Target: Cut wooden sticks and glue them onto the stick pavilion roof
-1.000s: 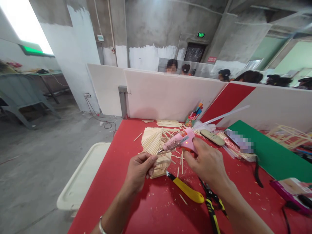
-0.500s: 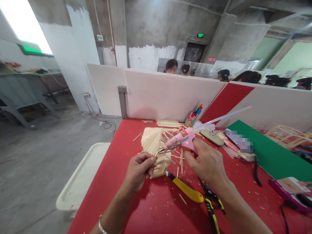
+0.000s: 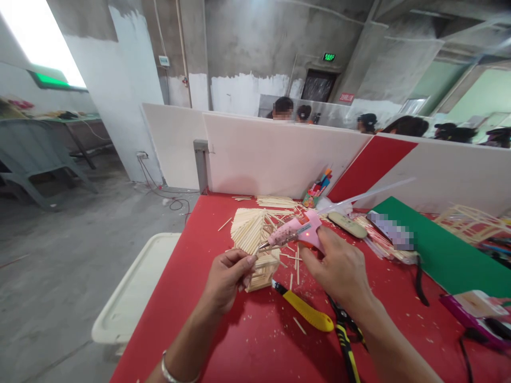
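Note:
My right hand (image 3: 339, 263) is wrapped around the handle of a pink hot glue gun (image 3: 305, 229), with a long clear glue stick (image 3: 367, 196) projecting from its back. The gun's metal nozzle points left, right at the fingertips of my left hand (image 3: 229, 276). Those fingers are closed in a pinch on a thin wooden stick (image 3: 256, 252), mostly covered by the thumb and finger. Just behind them stands a small model built of wooden sticks (image 3: 249, 231), with a slanted, roof-like top and stacked sides (image 3: 263, 274). Whether the nozzle touches the stick I cannot tell.
A yellow-handled utility knife (image 3: 307, 310) and black-and-yellow pliers (image 3: 346, 346) lie on the red table (image 3: 247, 340). Loose sticks (image 3: 275, 202) and a pen cup (image 3: 310, 200) are at the back, below a white partition (image 3: 279, 154). A green board (image 3: 443, 255) lies right.
Hardly anything differs. The glue gun's rear and my right forearm have shifted very slightly, and the nozzle stays beside my left fingertips.

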A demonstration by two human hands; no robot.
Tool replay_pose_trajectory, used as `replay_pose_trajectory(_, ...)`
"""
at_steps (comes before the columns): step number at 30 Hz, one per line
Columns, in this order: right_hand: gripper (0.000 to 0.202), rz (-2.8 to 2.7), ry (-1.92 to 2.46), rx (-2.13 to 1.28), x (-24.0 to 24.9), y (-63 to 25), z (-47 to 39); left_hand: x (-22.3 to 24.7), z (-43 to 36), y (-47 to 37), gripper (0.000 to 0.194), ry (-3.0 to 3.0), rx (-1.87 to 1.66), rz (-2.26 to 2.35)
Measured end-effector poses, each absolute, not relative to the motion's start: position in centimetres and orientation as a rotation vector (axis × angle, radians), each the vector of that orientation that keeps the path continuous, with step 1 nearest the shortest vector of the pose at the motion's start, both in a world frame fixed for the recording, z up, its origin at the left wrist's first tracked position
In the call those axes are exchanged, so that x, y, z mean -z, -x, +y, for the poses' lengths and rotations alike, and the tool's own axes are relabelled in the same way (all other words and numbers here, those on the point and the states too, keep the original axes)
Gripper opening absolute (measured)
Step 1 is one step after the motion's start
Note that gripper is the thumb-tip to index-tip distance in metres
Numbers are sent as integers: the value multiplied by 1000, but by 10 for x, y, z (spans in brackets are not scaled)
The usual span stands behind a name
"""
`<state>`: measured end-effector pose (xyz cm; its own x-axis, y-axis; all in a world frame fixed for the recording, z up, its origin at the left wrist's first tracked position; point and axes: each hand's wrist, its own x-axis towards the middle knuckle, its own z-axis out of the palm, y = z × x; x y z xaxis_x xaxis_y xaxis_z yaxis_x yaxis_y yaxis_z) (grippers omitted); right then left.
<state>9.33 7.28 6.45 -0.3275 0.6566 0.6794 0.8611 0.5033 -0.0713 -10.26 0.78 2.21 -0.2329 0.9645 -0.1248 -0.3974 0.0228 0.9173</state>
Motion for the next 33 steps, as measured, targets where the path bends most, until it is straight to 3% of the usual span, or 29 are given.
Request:
replay_pose_trajectory(16, 18, -1964, 1429, 199, -41, -85, 59, -16, 10, 104, 33, -707, -1522, 1073)
replay_pose_trajectory(33, 25, -1855, 1478, 203, -28, -78, 56, -9, 13, 101, 32, -714, -1619, 1057)
